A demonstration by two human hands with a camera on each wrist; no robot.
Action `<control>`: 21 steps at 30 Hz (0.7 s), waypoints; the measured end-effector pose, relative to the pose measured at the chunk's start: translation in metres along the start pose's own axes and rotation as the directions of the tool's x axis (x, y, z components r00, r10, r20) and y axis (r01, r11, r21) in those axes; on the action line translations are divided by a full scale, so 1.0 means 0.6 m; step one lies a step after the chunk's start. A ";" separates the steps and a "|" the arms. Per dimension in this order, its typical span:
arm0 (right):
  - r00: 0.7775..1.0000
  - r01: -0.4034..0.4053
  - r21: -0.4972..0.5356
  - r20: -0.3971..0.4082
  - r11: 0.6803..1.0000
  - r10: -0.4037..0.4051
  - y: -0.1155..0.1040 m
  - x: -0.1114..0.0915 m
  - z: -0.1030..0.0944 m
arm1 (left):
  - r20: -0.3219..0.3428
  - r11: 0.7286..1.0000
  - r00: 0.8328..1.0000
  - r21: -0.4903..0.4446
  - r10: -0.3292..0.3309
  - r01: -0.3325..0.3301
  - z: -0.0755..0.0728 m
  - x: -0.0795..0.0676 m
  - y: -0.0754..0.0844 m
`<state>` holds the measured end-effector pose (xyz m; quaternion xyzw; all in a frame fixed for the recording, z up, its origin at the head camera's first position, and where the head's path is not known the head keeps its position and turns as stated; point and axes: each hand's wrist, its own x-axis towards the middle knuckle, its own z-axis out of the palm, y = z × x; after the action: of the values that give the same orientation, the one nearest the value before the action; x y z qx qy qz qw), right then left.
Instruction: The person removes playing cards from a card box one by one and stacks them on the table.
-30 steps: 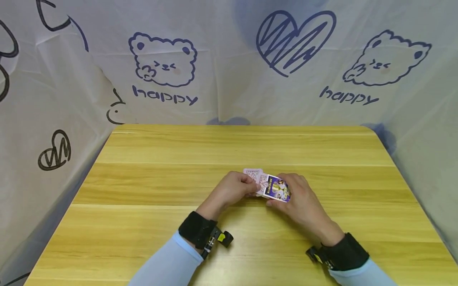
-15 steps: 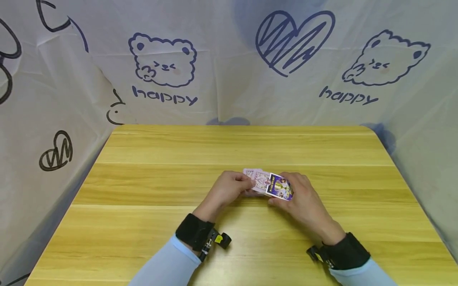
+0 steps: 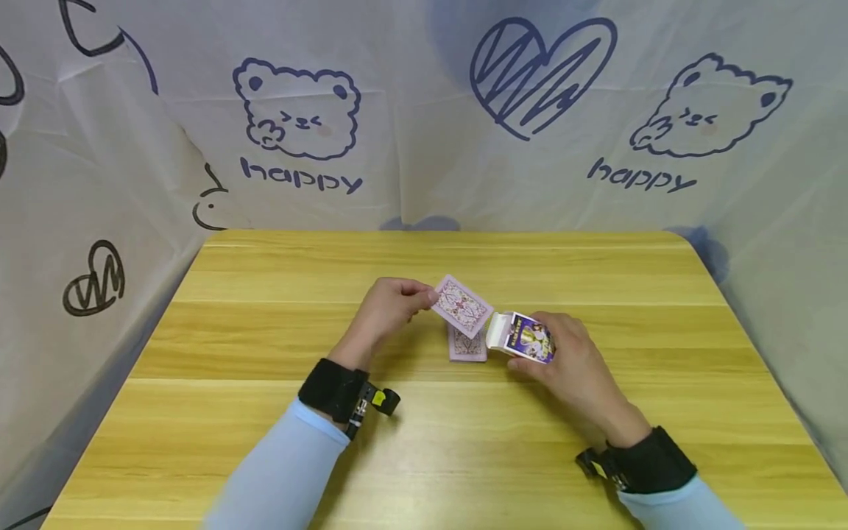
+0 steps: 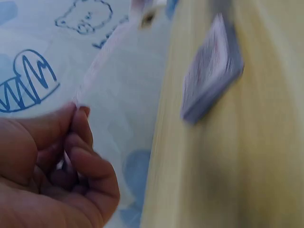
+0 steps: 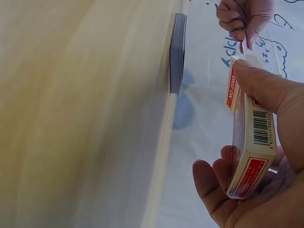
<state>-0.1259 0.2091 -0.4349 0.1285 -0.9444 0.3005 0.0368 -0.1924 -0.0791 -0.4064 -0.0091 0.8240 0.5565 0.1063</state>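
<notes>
My left hand pinches a playing card by its left corner, between thumb and fingers. Its patterned pink-and-white back faces up in the head view; the left wrist view shows it as a thin blurred strip. Below it a squared stack of playing cards lies on the table, partly covered by the held card in the head view. With thumb and fingers round its sides, my right hand holds a purple-fronted card box. The box's white end points left, its flap standing out in the right wrist view.
A wood-grain table spreads under both hands. Behind it hangs a pale cloth with drawn bears, hearts and writing. Each wrist wears a black strap with a small camera.
The left hand has drawn the card out of the box and moved up and left with it. The stack beneath now shows more. The right hand with the box has shifted slightly right.
</notes>
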 end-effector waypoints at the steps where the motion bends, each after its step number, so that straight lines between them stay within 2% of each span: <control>1: 1.000 0.000 0.000 -0.002 1.000 0.000 0.002 0.000 -0.001 | 0.015 1.000 1.000 0.025 0.010 -0.010 -0.007 0.007 0.002; 5: 1.000 -0.012 -0.008 0.002 1.000 0.012 0.008 -0.001 -0.003 | 0.069 0.992 0.997 0.117 0.037 -0.045 -0.024 0.032 0.007; 10: 1.000 -0.028 -0.006 0.009 1.000 0.028 0.009 -0.002 -0.006 | 0.142 0.966 0.988 0.242 0.053 -0.086 -0.027 0.061 0.008; 14: 0.999 -0.034 -0.005 0.015 0.999 0.034 0.007 -0.003 -0.008 | 0.218 0.940 0.975 0.324 0.036 -0.108 -0.017 0.080 0.007; 21: 0.999 -0.038 -0.001 0.019 0.999 0.038 0.008 -0.004 -0.008 | 0.313 0.920 0.950 0.372 0.002 -0.125 0.013 0.093 0.011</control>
<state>-0.1246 0.2161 -0.4342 0.1132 -0.9471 0.2996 0.0222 -0.2463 -0.0634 -0.4133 0.1255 0.8908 0.3807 0.2142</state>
